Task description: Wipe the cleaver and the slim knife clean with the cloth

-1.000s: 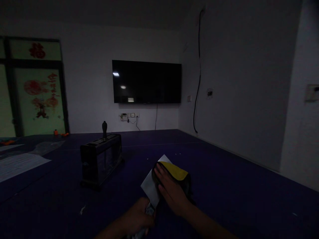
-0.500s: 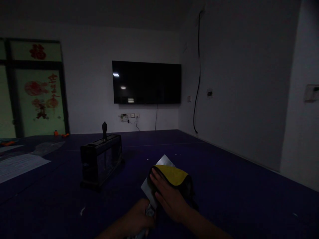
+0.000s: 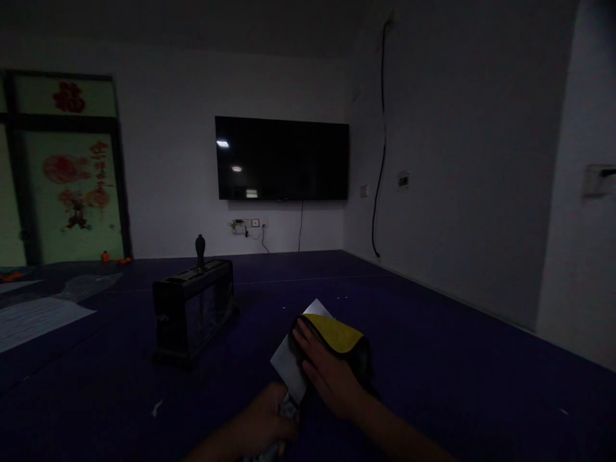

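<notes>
My left hand [image 3: 267, 417] is closed round the patterned handle of a kitchen knife [image 3: 289, 362] with a broad, pale, cleaver-like blade, which points up and away from me. My right hand [image 3: 332, 382] presses a yellow and dark cloth [image 3: 339, 333] onto the blade, its fingers close together along the cloth. The cloth covers the blade's right part; the left corner and far tip show. Left of my hands stands a black knife block [image 3: 192, 314] with clear-looking sides, a dark handle [image 3: 200, 250] rising from its top.
The purple-blue surface [image 3: 433, 378] carries small white scraps. Printed paper [image 3: 43, 321] and clear plastic [image 3: 89, 285] lie at the left, with small orange items [image 3: 105, 256] farther back. A television [image 3: 283, 160] hangs on the far wall; a black cable [image 3: 380, 173] runs down the right wall.
My right hand and the cloth have slid slightly up and right across the blade, baring more of its left side. The left hand's hold on the knife is nearly unmoved.
</notes>
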### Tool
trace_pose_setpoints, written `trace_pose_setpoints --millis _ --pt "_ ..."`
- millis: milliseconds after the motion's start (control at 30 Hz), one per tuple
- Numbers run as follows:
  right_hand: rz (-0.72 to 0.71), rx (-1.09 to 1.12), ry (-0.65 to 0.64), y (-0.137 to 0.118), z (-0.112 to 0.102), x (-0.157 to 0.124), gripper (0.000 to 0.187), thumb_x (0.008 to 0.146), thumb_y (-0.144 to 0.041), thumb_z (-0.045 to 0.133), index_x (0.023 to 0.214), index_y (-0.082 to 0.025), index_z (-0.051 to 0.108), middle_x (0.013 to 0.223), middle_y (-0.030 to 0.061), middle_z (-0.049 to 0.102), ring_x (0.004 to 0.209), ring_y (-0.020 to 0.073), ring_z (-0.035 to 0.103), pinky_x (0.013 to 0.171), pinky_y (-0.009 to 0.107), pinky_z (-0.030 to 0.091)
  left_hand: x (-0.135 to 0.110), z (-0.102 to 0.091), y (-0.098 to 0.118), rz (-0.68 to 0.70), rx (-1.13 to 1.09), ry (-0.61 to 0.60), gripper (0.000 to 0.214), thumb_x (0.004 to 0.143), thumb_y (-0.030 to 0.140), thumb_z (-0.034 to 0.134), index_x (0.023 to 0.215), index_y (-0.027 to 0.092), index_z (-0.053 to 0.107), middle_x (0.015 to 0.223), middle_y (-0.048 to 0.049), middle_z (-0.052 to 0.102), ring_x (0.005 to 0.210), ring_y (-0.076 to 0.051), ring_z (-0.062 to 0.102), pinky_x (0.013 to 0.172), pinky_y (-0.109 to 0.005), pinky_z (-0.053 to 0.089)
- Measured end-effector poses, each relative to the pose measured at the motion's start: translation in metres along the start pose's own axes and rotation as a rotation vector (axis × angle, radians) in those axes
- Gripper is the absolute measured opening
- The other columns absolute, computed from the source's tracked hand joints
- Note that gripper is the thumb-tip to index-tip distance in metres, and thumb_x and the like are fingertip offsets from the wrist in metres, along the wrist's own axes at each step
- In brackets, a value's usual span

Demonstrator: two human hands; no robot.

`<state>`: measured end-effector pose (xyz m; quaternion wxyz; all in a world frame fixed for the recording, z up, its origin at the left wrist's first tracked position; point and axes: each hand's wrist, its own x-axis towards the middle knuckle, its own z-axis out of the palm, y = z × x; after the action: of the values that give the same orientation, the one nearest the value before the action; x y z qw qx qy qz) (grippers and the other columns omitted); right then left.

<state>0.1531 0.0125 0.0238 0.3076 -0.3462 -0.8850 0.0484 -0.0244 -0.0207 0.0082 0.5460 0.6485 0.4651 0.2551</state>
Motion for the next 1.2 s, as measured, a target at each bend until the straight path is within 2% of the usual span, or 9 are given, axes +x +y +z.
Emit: trace_pose_setpoints --millis 133,400,600,733,1200 --pt "0.033 -0.011 0.083 0.007 0.002 0.001 0.049 0.093 -0.035 0.024 0.139 -0.028 0.011 0.147 -0.0045 0.003 0.133 0.0165 0.009 0.107 0.039 0.019 0.001 -0.003 0.004 -0.003 0.030 -0.074 0.012 0.049 0.009 0.051 0.058 0.016 0.047 0.044 0.0084 0.044 0.036 -0.007 0.040 0.036 -0.017 0.027" --pt "0.009 -0.035 0.110 0.007 0.005 0.000 0.050 0.092 -0.034 0.025 0.139 -0.026 0.011 0.147 -0.0026 0.005 0.133 0.0173 0.009 0.107 0.039 0.018 0.002 -0.003 0.000 0.018 0.009 -0.038 0.014 0.048 0.008 0.052 0.059 0.015 0.049 0.046 0.0077 0.045 0.039 -0.007 0.040 0.036 -0.017 0.030" --pt "-0.018 -0.036 0.025 0.001 0.001 -0.001 0.051 0.092 -0.034 0.026 0.140 -0.026 0.010 0.147 -0.0023 0.003 0.133 0.0174 0.009 0.107 0.038 0.019 0.004 -0.003 -0.005 0.063 -0.025 -0.035 0.018 0.048 0.006 0.053 0.063 0.015 0.049 0.049 0.0082 0.048 0.041 -0.005 0.041 0.039 -0.015 0.030" --pt "-0.038 -0.028 -0.024 -0.003 -0.001 -0.003 0.052 0.092 -0.034 0.027 0.140 -0.026 0.009 0.147 -0.0024 0.001 0.132 0.0172 0.011 0.106 0.036 0.020 0.004 0.000 -0.008 0.053 -0.033 0.009 0.015 0.049 0.009 0.053 0.062 0.015 0.049 0.047 0.0075 0.046 0.039 -0.006 0.039 0.036 -0.016 0.027" --pt "-0.021 -0.081 -0.049 -0.006 -0.003 -0.002 0.052 0.092 -0.031 0.028 0.140 -0.026 0.008 0.147 -0.0023 0.000 0.133 0.0169 0.009 0.106 0.038 0.018 -0.001 -0.001 0.001 0.040 0.011 -0.019 0.014 0.048 0.010 0.050 0.061 0.016 0.048 0.047 0.0070 0.045 0.040 -0.006 0.040 0.036 -0.015 0.027"
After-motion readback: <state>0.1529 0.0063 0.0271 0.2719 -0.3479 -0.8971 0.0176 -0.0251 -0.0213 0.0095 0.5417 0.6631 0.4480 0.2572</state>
